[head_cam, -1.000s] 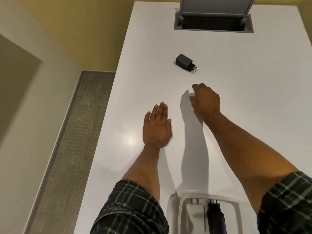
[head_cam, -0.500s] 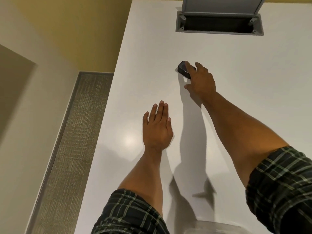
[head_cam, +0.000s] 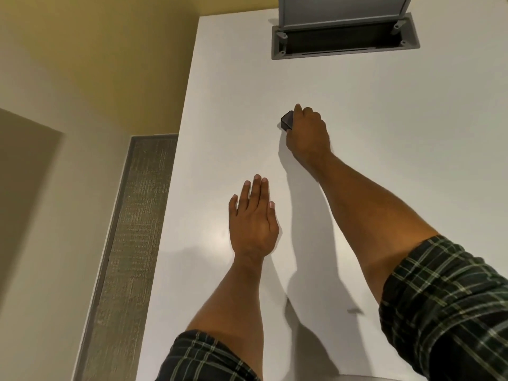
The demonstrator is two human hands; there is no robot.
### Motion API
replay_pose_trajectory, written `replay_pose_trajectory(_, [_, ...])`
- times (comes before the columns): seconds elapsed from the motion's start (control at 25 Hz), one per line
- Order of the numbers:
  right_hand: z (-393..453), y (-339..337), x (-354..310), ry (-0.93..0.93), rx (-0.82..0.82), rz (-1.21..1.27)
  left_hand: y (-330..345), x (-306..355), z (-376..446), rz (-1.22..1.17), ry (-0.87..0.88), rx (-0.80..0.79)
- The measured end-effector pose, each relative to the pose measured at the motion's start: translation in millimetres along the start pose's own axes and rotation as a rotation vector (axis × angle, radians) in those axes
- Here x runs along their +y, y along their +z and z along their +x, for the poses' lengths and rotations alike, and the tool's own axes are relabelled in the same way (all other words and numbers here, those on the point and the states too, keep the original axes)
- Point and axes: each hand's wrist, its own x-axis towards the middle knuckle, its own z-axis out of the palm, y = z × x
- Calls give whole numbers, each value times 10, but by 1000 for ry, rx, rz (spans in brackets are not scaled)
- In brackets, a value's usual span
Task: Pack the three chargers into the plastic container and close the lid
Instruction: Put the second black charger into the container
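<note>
Left hand [head_cam: 254,222] flat on the white table [head_cam: 384,133], fingers spread, holding nothing, nearer than the charger. Right hand [head_cam: 308,134] beyond it, curled around the black charger [head_cam: 286,121], which sits short of the grey cable hatch [head_cam: 345,41]. Step: picking up 1 charger. Next: lift, carry back to the container, not in view. Prongs hidden; long axis can't be read.

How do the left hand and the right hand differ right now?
The left hand lies flat, palm down, fingers straight on the white table; the right hand is curled, fingers bent. The left hand holds nothing; the right hand closes over the black charger, only one end of which shows. The left hand is nearer the person; the right hand reaches farther out, toward the grey hatch. Both arms wear rolled plaid sleeves.
</note>
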Motion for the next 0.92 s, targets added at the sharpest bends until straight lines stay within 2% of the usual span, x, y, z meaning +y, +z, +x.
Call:
replay_pose_trajectory(0.2, [-483,-250,117,-42,45,229,21,-1,-18,9,17,-13])
replay_pose_trajectory(0.32, [-874,-455,180,48,76,382,23,-18,-4,5,22,-21])
replay_pose_trajectory(0.48, [-1564,-715,176,230,112,725,1,0,-19,6,33,-51])
replay_pose_trajectory(0.76, [-2585,-739,161,434,51,958,-164,-24,-200,44,88,-314])
replay_pose_trajectory(0.92, [-2916,-813,113,520,42,1088,-229,-70,-722,52,152,-326])
